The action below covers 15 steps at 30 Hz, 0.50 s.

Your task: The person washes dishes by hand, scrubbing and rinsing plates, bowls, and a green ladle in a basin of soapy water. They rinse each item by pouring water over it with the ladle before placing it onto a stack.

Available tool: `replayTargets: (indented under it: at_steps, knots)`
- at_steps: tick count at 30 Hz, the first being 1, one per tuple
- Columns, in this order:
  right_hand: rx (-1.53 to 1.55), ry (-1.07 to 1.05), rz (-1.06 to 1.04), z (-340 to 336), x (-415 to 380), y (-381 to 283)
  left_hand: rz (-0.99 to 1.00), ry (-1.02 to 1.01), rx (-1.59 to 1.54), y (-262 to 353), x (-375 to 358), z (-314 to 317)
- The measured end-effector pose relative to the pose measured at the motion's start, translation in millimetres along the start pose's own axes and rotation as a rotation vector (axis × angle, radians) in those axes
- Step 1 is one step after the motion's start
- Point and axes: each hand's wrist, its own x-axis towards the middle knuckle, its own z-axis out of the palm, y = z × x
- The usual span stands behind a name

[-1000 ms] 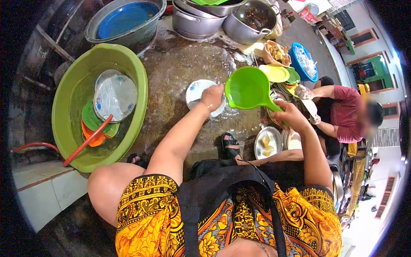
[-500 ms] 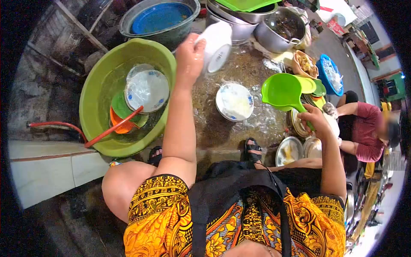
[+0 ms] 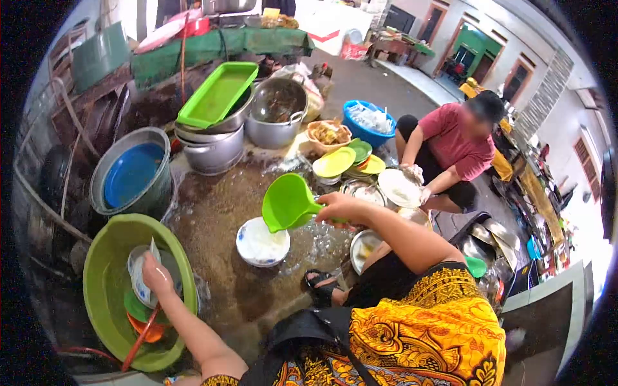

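My left hand [image 3: 156, 276] is down inside the large olive-green tub [image 3: 94, 289], closed on a white bowl [image 3: 153, 249] that shows nearly edge-on. Under it in the tub lie more white dishes [image 3: 137, 260] with blue marks, a green dish [image 3: 134, 305] and an orange one [image 3: 149, 331]. A red hose [image 3: 140, 338] runs over the tub's near rim. In my right hand [image 3: 341, 209] is the handle of a bright green dipper [image 3: 285, 199], its bowl tilted. Just below and left of the dipper, a stack of white bowls [image 3: 262, 243] stands on the wet floor.
To the right, a person in a maroon shirt [image 3: 454, 138] holds a soapy white plate [image 3: 398, 188] beside piled dishes [image 3: 347, 161]. Big metal pots [image 3: 277, 119], a green tray [image 3: 220, 93], a blue basin [image 3: 368, 122] and a dark tub [image 3: 129, 170] stand farther back.
My left hand has lowered the white bowl from above the floor into the olive-green tub. My right hand still holds the dipper, now over the bowl stack's edge. The view has swung right and up.
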Motion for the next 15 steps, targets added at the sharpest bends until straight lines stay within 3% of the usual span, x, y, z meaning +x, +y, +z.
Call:
replayTargets:
  at_steps: [2, 6, 8, 10, 11, 13, 14, 15]
  knots:
    - [0.003, -0.047, -0.058, 1, 15, 13, -0.067, -0.145, 0.062, -17, -11, 14]
    - [0.002, -0.032, -0.065, 5, 10, 10, -0.093, -0.245, 0.057, -22, -22, 26]
    - [0.025, -0.066, -0.079, 4, 17, 15, -0.121, -0.589, 0.108, -22, -21, 20]
    - [-0.033, -0.034, -0.076, 4, 20, 16, -0.036, -0.554, 0.06, -43, -18, 50]
    - [-0.037, -0.023, -0.084, 5, 21, 15, -0.087, -0.561, 0.068, -26, -13, 43]
    - [-0.066, 0.013, -0.054, 0, 37, 28, 0.145, -0.208, -0.039, -16, -8, 68]
    - [-0.03, -0.027, -0.022, 0, 24, 17, 0.254, 0.069, -0.137, 20, -10, 62]
    - [-0.109, 0.008, 0.028, 3, 17, 5, 0.347, 0.089, -0.095, 80, -14, 24]
